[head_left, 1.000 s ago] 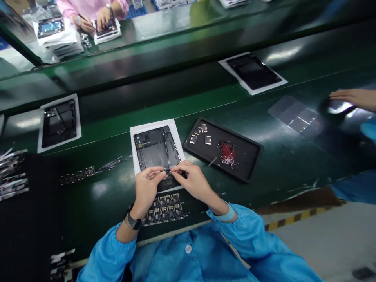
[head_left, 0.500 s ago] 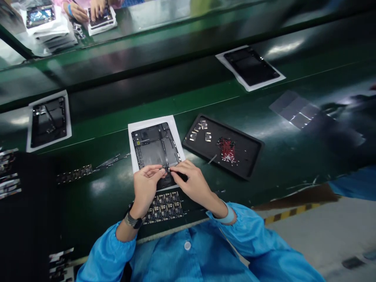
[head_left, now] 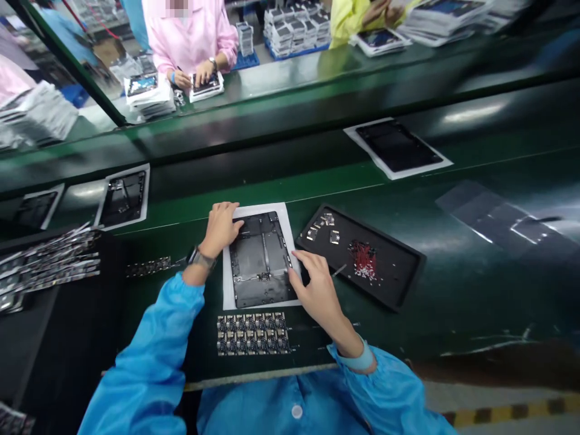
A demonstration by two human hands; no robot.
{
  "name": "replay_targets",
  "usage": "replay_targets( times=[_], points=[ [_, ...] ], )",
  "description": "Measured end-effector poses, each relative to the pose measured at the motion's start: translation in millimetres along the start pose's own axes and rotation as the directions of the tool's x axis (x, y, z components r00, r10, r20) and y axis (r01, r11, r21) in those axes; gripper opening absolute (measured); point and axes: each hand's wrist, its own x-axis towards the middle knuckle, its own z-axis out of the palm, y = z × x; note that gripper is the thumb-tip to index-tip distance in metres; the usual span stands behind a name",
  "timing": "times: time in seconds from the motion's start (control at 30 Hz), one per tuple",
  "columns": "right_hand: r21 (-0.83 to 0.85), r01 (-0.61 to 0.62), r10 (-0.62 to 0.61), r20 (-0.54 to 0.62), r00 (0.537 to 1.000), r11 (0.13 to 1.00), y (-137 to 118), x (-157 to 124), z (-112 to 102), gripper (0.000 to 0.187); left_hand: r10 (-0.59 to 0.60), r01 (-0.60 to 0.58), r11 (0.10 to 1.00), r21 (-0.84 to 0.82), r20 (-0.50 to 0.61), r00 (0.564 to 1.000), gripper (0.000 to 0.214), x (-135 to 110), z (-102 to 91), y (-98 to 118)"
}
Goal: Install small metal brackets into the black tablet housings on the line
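A black tablet back housing (head_left: 251, 248) lies on a white sheet (head_left: 229, 290) in front of me. My left hand (head_left: 222, 228) grips its upper left corner, thumb on the panel and fingers over the edge. At the right edge is my right hand (head_left: 316, 284), thumb and fingers apart, the thumb touching the housing. A small circuit board (head_left: 263, 277) sits low inside the housing, below a flat strip cable (head_left: 266, 251) running upward. Just below the sheet, a panel of small circuit boards (head_left: 252, 333) rests on the green bench.
A black tray (head_left: 385, 290) to the right holds small boards and red-wired parts (head_left: 364, 261). Other housings lie at the far right (head_left: 399, 145) and left (head_left: 124, 196). Clear film (head_left: 489, 211) is at right. A co-worker in pink (head_left: 190, 42) sits opposite.
My hands have parted from the small board, which now lies in the housing. The left hand moved up to the top left corner, the right to the right edge. The view tilted up.
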Motion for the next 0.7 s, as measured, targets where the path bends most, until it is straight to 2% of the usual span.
replay_targets(
  times=[0.07, 0.13, 0.23, 0.33, 0.43, 0.57, 0.7],
  points=[
    [0.007, -0.001, 0.001, -0.011, 1.0, 1.0, 5.4, 3.9, 2.2, 0.034, -0.007, 0.008, 1.0, -0.018, 0.086, 0.996, 0.03, 34.7, 0.3, -13.1],
    [0.032, -0.007, 0.007, -0.02, 1.0, 0.999, 8.8, 7.8, 2.8, 0.034, 0.008, -0.002, 0.999, -0.044, 0.134, 0.991, 0.02, 56.3, 0.4, -21.6],
    [0.08, 0.007, -0.005, -0.024, 1.0, 0.997, 8.6, 11.0, 0.0, 0.031, 0.054, -0.04, 0.995, -0.089, 0.167, 0.985, 0.008, 69.4, -0.4, -27.0],
    [0.124, 0.051, -0.046, -0.044, 0.998, 0.991, 2.8, 11.4, -4.5, 0.025, 0.083, -0.062, 0.99, -0.127, 0.166, 0.983, 0.011, 77.0, 0.7, -26.9],
    [0.136, 0.076, -0.061, -0.108, 0.992, 0.988, -4.9, 11.6, -8.9, 0.018, 0.079, -0.052, 0.986, -0.157, 0.167, 0.983, 0.011, 97.2, 1.8, -23.4],
    [0.047, 0.118, -0.105, -0.231, 0.967, 0.992, -7.9, 10.4, -23.4, 0.014, 0.042, -0.024, 0.987, -0.159, 0.112, 0.993, 0.01, 153.9, -11.1, -20.5],
    [-0.206, 0.119, -0.171, -0.255, 0.952, 0.971, 11.3, -0.3, -58.9, 0.018, -0.04, 0.039, 0.994, -0.105, -0.015, 0.999, 0.009, 222.0, -41.2, -29.2]
  ],
)
